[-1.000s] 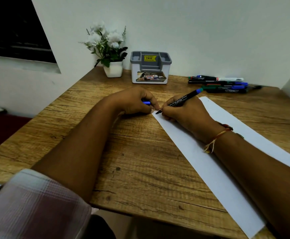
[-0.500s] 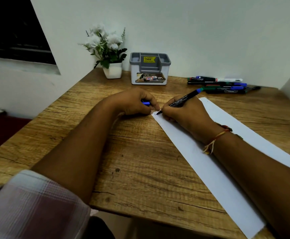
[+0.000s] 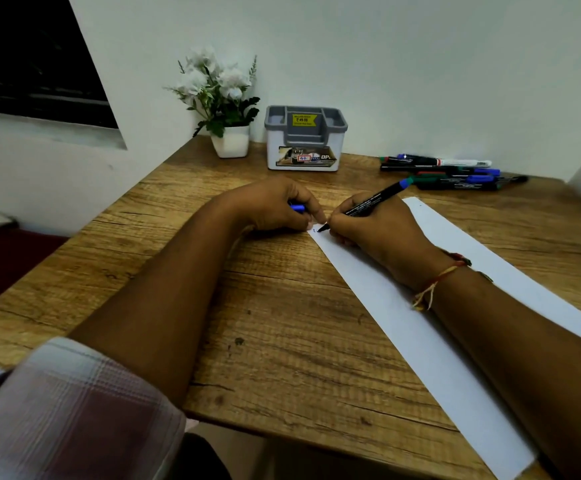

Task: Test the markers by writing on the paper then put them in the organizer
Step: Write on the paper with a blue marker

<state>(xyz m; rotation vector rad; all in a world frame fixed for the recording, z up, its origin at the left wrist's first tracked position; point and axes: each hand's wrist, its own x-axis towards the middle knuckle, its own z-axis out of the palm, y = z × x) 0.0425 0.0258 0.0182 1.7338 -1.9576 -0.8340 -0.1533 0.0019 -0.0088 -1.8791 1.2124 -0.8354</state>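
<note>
A: The brown wooden table is filling the frame, the long white paper sheet lying across its right side, the grey-and-white plastic organizer standing upper centre, no markers poking out.
B: And the loose marker pile is waiting upper right!
A: The right hand is gripping the black blue-ended marker, nib on the paper's corner; the left hand is pinching its blue cap.
B: A tiny blue mark is showing. I'm judging this barely begun.

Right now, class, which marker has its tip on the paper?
The black, blue-ended marker in the right hand; the left hand holds a blue cap; other markers lie by the wall.
</note>
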